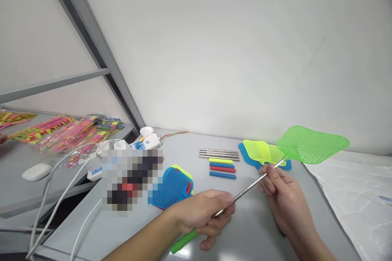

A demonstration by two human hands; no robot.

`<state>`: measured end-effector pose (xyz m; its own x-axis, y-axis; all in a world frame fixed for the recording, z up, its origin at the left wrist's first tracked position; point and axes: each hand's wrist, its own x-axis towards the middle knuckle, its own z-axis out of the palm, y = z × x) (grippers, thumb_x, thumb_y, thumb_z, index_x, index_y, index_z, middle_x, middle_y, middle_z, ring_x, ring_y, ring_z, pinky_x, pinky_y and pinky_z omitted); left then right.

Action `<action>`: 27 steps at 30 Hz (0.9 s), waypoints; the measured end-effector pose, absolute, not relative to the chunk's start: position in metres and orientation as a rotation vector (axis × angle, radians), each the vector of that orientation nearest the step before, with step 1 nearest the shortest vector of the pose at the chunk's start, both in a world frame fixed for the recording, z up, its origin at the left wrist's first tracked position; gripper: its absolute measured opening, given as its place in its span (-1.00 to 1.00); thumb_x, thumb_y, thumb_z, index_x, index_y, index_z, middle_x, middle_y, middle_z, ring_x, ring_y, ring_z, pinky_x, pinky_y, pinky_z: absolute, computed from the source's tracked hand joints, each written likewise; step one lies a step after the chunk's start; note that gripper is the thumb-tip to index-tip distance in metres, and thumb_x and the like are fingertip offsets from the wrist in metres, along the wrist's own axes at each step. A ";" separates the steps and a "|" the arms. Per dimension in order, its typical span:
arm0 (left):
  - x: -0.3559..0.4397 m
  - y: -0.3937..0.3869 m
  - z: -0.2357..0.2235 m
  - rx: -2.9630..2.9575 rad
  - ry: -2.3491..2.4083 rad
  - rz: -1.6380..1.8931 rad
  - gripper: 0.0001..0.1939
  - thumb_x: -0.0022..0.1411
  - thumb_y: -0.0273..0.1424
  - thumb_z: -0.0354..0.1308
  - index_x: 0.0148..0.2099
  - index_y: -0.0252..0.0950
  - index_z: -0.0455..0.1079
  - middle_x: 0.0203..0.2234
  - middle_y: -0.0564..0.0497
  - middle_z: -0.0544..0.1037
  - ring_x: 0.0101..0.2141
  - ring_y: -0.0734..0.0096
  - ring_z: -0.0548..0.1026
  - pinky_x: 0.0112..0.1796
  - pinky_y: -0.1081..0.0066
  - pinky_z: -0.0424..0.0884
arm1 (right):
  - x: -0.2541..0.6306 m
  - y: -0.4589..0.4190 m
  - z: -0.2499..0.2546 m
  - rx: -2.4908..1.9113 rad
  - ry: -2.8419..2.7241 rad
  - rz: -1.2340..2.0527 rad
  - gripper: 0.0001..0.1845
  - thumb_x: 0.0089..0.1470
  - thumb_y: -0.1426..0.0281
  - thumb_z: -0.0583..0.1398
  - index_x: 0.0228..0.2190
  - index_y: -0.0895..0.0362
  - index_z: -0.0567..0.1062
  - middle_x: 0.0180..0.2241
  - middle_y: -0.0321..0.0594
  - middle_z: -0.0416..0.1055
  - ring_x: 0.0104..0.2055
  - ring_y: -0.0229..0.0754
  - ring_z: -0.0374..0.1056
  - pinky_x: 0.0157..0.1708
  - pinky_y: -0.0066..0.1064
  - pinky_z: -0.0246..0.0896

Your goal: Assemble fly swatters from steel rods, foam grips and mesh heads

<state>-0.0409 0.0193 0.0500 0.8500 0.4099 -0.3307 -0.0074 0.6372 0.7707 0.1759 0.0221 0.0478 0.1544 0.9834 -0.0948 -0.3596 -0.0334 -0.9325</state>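
A fly swatter with a green mesh head [312, 144], a thin metal rod [249, 187] and a green grip [183, 242] is held over the grey table [122, 228]. My left hand [203, 216] is closed round the lower end of the rod, just above the grip. My right hand [277, 185] pinches the rod near the mesh head. Behind the hands lie several metal rods [219, 154] and coloured foam grips [222, 168] in yellow, blue and red.
Yellow and blue swatter heads [263, 153] are stacked at the back, another pile of heads [173, 187] lies to the left. White cables [61, 187], a power strip [147, 142], a white pad [36, 171] and packaged goods [61, 130] are left. Clear plastic sheet [352, 187] covers the right.
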 end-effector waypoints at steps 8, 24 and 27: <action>-0.046 0.017 0.052 0.928 0.534 0.288 -0.71 0.35 -0.12 -0.07 -0.32 -0.22 0.17 -0.73 0.29 0.09 -0.83 0.66 -0.08 -0.72 0.53 0.26 | 0.140 0.004 0.033 -1.122 -1.144 1.399 -0.61 0.12 0.03 0.16 -0.41 0.12 0.47 -0.69 -0.37 0.19 -0.55 -0.26 0.16 -0.46 -0.40 0.10; -0.043 0.011 0.061 0.936 0.505 0.259 -0.73 0.32 -0.14 -0.04 -0.32 -0.21 0.16 -0.72 0.28 0.06 -0.79 0.66 -0.13 -0.73 0.55 0.24 | 0.160 0.015 0.046 -1.017 -0.863 1.150 -0.66 0.09 0.08 0.21 -0.46 0.10 0.48 -0.72 -0.42 0.04 -0.58 -0.28 0.03 -0.46 -0.39 0.10; -0.043 0.011 0.059 0.913 0.500 0.289 -0.74 0.33 -0.15 -0.04 -0.33 -0.21 0.15 -0.72 0.29 0.05 -0.80 0.67 -0.13 -0.73 0.58 0.18 | 0.149 0.009 0.039 -1.054 -0.995 1.189 -0.66 0.09 0.07 0.21 -0.34 0.09 0.49 -0.68 -0.40 0.15 -0.57 -0.26 0.11 -0.48 -0.39 0.09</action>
<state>-0.0433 0.0113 0.0593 0.8488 0.4431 -0.2884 -0.0292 0.5840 0.8113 0.1488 0.0092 0.0386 0.1112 0.9929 0.0432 -0.2175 0.0667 -0.9738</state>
